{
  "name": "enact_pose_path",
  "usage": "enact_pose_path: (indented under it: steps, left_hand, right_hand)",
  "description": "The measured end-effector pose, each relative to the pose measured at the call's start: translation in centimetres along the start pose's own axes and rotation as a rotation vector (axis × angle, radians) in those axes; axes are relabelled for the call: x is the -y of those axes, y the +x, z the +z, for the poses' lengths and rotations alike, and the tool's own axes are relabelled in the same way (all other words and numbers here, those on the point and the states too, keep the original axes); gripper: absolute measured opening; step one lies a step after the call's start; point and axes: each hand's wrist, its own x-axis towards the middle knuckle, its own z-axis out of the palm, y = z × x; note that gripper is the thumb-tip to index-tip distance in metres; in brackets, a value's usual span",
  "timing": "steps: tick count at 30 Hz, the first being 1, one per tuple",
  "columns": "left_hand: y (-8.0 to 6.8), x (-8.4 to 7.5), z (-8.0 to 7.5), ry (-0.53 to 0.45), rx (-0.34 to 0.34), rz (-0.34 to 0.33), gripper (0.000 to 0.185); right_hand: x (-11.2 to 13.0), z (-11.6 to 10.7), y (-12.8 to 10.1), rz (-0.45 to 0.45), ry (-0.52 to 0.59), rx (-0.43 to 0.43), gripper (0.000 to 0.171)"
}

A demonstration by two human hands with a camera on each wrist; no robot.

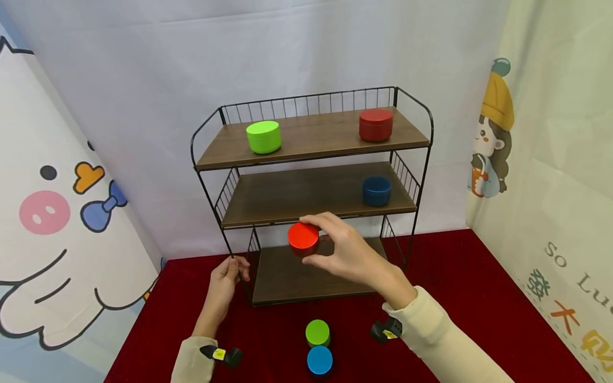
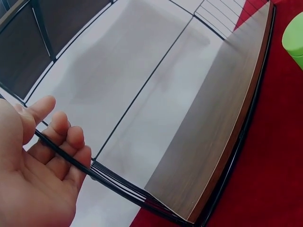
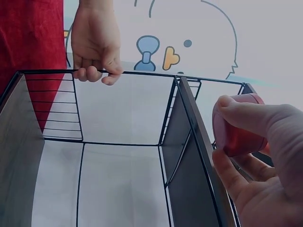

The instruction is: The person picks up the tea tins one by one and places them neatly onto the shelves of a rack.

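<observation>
My right hand [image 1: 330, 247] holds a small red round tin [image 1: 303, 238] between thumb and fingers, in the air just in front of the middle shelf edge and above the bottom shelf [image 1: 287, 276]. In the right wrist view the red tin [image 3: 236, 135] is pinched at the right, beside the middle shelf board. My left hand [image 1: 229, 276] grips the thin black wire post [image 2: 71, 161] at the rack's front left corner; its fingers [image 3: 97, 71] curl over the wire.
The three-tier wire rack [image 1: 311, 138] carries a green tin [image 1: 264, 136] and a dark red tin [image 1: 375, 124] on top, and a blue tin [image 1: 377, 190] on the middle shelf. On the red cloth in front lie a green lid-like tin [image 1: 317, 333] and a blue one [image 1: 319, 360].
</observation>
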Motion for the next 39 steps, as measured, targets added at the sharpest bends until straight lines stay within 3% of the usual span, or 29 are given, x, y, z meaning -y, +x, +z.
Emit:
enact_pose_path:
  steps: [8,18,28,39]
  left_hand:
    - [0.3,-0.1,-0.1,0.0,-0.015,0.009,0.047]
    - [0.4,-0.1,-0.1,-0.004,-0.025,0.009,0.046]
    - [0.2,-0.3,-0.2,0.012,-0.022,-0.014,0.045]
    - [0.1,0.0,0.0,-0.001,-0.018,-0.009,0.047]
  right_hand:
    - [0.2,0.4,2.8,-0.078,-0.007,0.029,0.07]
    - [0.6,0.5,5.6,-0.076,0.022,0.045,0.07]
    - [0.3,0.5,7.7,0.022,0.085,0.097,0.07]
    - [-0.1,1.0,8.8,0.158,-0.017,0.164,0.07]
